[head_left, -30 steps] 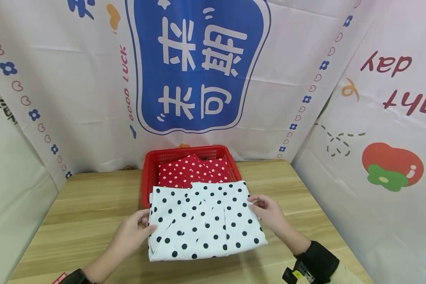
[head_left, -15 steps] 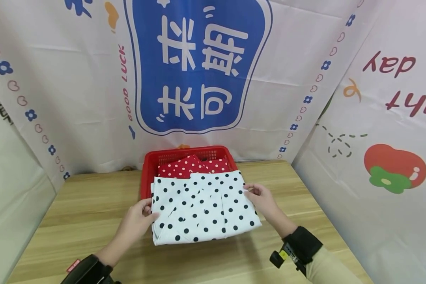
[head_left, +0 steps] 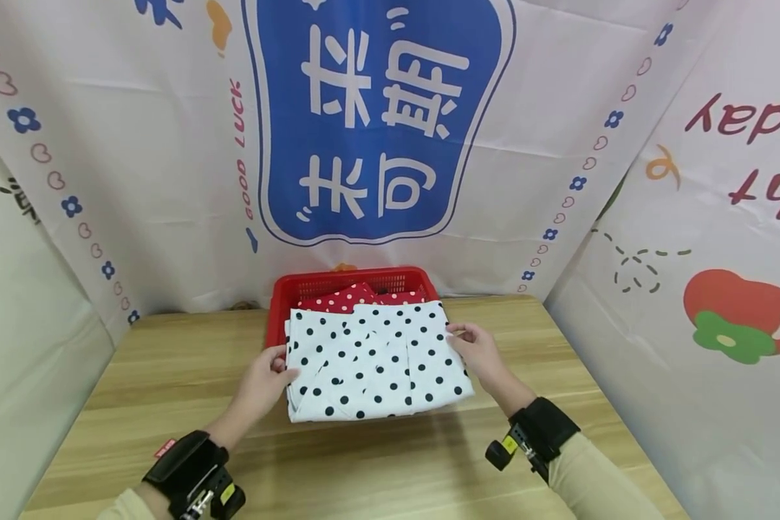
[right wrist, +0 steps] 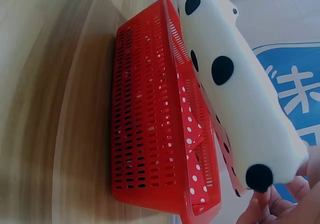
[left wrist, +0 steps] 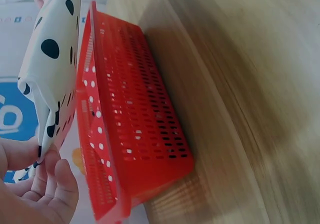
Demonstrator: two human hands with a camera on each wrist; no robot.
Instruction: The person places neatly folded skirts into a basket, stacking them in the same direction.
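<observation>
A folded white cloth with black dots (head_left: 377, 361) is held by its two side edges over a red plastic basket (head_left: 276, 318). My left hand (head_left: 263, 379) pinches its left edge between thumb and fingers; the left wrist view shows the cloth's corner (left wrist: 47, 109) in that grip. On the other side my right hand (head_left: 481, 354) pinches the right edge. Red cloth with white dots (head_left: 338, 297) lies in the basket, mostly hidden beneath the white one. Both wrist views show the white cloth just above the basket's rim (right wrist: 175, 84).
The basket stands on a wooden table (head_left: 188, 368) near its back edge. Behind it hangs a white printed curtain (head_left: 169, 180) with a blue panel (head_left: 364, 130). Another printed sheet (head_left: 708, 217) closes off the right side.
Both hands have moved away from me with the white dotted cloth, farther over the basket. It now covers more of the red cloth.
</observation>
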